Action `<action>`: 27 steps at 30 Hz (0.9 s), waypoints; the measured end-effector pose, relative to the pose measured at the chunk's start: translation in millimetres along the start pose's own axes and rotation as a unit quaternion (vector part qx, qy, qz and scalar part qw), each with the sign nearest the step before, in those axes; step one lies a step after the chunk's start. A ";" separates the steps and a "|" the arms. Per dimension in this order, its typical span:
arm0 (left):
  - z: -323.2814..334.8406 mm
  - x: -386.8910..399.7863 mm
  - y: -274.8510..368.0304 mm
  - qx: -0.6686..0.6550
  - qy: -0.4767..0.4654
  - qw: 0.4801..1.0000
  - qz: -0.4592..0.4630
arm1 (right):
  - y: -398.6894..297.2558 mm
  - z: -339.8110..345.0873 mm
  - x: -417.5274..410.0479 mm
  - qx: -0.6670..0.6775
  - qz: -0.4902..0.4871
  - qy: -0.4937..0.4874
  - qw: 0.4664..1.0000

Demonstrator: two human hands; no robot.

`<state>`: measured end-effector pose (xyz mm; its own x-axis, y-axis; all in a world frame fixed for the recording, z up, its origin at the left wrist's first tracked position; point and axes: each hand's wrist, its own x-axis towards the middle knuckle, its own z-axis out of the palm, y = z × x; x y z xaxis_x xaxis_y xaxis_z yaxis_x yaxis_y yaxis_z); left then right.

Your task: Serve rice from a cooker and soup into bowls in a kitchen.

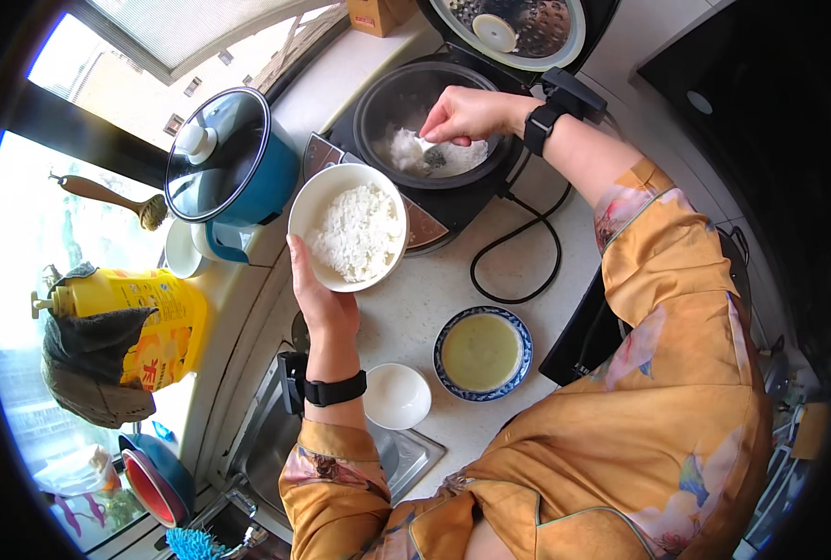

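My left hand (324, 301) holds a white bowl (302, 210) of cooked white rice (359, 234) from below, thumb on its rim, beside the rice cooker (370, 133). Over the cooker's dark inner pot, my right hand (461, 117) grips a utensil, its handle mostly hidden by the fingers. The utensil's head lies in the rice (468, 155) left in the pot; whether it is a spoon or a rice paddle I cannot tell. The cooker's lid (520, 35) stands raised behind. On the counter are an empty white bowl (397, 396) and a blue-rimmed bowl of yellowish-green liquid (480, 352).
A black power cord (559, 245) loops across the counter right of the cooker. Left, on the sill, stand a blue pot with a glass lid (265, 171) and a yellow jug (170, 329) with a grey cloth. The metal sink (268, 448) lies below my left forearm.
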<state>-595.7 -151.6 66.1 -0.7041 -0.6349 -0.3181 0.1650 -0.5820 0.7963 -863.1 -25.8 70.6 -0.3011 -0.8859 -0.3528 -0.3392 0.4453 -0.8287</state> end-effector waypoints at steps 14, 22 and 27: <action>8.9 -8.9 13.4 0.012 -0.045 0.999 -0.027 | -6.6 -3.5 -50.0 0.160 0.000 0.206 0.966; 54.7 -10.0 17.8 0.108 -0.110 0.987 0.052 | -42.8 -28.4 -98.9 0.123 -0.084 0.287 0.946; 61.3 -5.8 11.4 0.094 -0.117 0.989 0.013 | -86.4 22.2 -116.9 -0.044 -0.227 0.333 0.914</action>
<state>-632.1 -123.4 108.5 -0.8456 -0.5008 -0.1849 0.0705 -0.4481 0.8912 -778.8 36.5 173.8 -0.5768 -0.7200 0.3858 -0.6249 0.0849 -0.7761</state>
